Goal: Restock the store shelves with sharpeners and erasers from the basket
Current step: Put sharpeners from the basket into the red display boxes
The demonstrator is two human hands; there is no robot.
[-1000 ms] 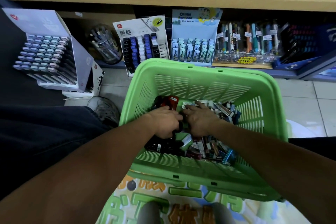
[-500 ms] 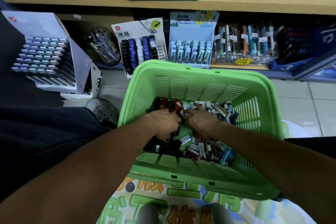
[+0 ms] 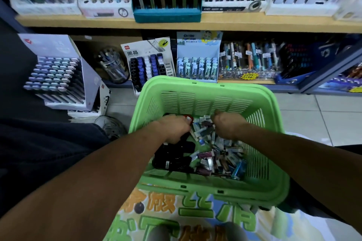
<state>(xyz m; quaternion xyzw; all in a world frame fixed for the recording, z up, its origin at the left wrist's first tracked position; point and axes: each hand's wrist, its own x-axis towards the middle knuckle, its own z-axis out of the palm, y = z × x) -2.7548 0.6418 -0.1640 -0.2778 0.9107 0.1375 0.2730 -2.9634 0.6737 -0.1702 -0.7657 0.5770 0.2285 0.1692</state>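
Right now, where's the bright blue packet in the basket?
In the head view, the bright blue packet lies at the near right corner of the green basket, at the edge of the pile of small packets, nearer than the right hand.

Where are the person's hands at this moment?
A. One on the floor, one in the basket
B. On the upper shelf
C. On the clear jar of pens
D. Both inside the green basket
D: the left hand and right hand both reach into the green basket, over the pile of small items.
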